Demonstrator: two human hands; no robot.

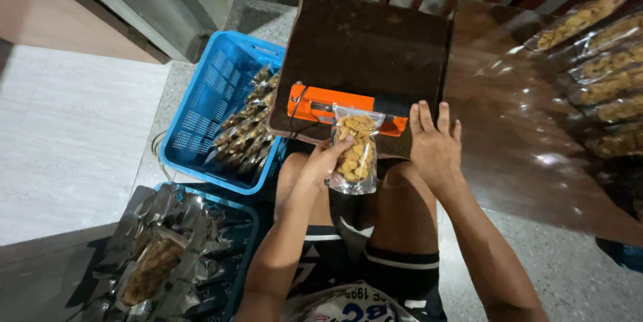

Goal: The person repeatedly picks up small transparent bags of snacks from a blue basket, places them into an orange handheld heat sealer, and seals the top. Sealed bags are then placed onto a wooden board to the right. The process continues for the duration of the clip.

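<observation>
We see left hand (326, 161) gripping clear snack pouch (355, 150) | pouch top in orange sealer (348, 109) just beyond | right hand (435, 144) open, flat on sealer's end | blue crate (211, 104) left of left hand

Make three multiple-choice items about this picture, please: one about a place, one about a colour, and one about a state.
1. Where does the top of the clear snack pouch sit?
A. in the blue basket
B. on the orange sealer
C. on the floor

2. What colour is the basket that holds the row of packed pouches?
A. blue
B. red
C. white

3. How is the right hand?
A. closed around a pouch
B. lying flat, fingers spread, by the end of the sealer
C. raised in the air

Answers:
1 B: the pouch's upper edge lies across the orange sealer, while the left hand holds its side.
2 A: its mesh walls are bright blue.
3 B: the palm faces down by the sealer's dark end and holds nothing.
</observation>
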